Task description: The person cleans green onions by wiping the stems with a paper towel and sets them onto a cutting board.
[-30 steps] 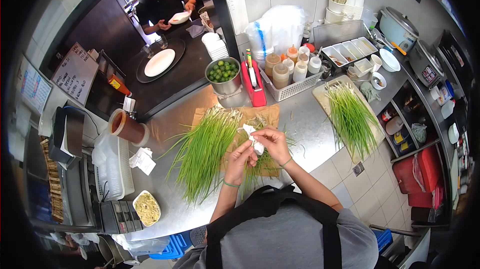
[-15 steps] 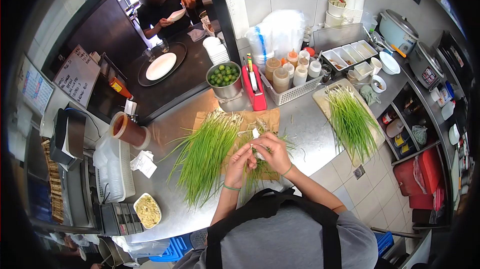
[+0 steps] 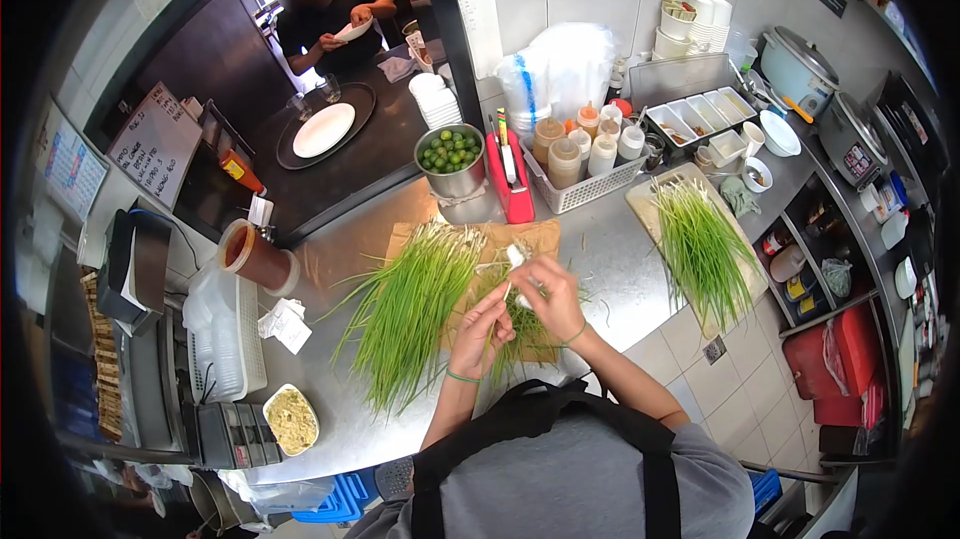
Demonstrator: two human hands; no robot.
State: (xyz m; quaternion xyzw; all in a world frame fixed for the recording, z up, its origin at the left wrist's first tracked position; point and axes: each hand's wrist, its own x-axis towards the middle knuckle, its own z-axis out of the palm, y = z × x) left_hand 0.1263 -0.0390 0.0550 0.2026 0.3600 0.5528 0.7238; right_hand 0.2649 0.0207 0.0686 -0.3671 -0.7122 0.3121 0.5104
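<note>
My left hand (image 3: 478, 335) is closed in a pinch above brown paper (image 3: 543, 236), its fingertips near those of my right hand (image 3: 550, 297). My right hand is bent, with thumb and fingers pinched together. Whatever thin thing lies between the fingertips is too small to make out. A small white piece (image 3: 516, 257) shows just beyond my right fingers; its kind is unclear. Left of my hands lies a large bunch of chives (image 3: 415, 304), pale ends toward the paper's far side. Loose green trimmings (image 3: 530, 344) lie under and around my hands.
Another chive bunch (image 3: 705, 244) rests on a cutting board (image 3: 745, 289) at right. Behind stand a pot of green limes (image 3: 448, 182), a red holder (image 3: 513, 189) and a bottle basket (image 3: 590, 189). A sauce jug (image 3: 258, 257) and a bowl (image 3: 292, 421) stand left. Across the counter, a person holds a dish.
My right hand has lifted slightly away from my left, its fingers shifting up. My left hand stays nearly in place. The chives on the counter have not visibly moved.
</note>
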